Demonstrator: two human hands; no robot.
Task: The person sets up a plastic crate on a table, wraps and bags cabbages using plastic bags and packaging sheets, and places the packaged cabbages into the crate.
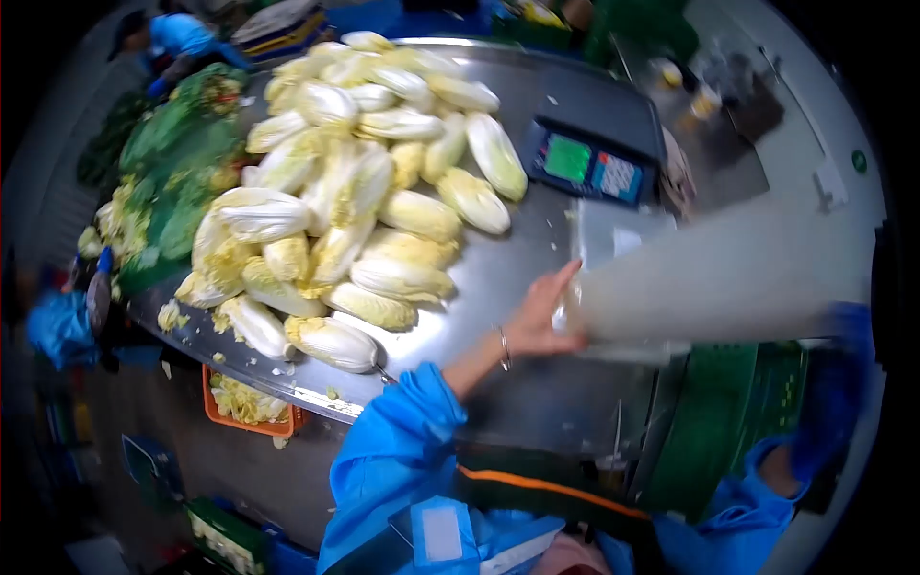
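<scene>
Head view: pale plastic [709,268] just right of the left hand [541,314], long axis running sideways between both hands, tilted slightly up toward the right. Left grip clamped on the plastic's left end, thumb below, fingers above; right hand [845,359], blue-gloved, at the lower right end, too blurred to tell whether closed. Underneath, a steel table [508,287]; just beyond, a scale [599,158]. Leftward, heaped cabbages [326,192]. Off the near edge, an orange crate [299,422]. Far left, two co-workers [182,36] in blue.
</scene>
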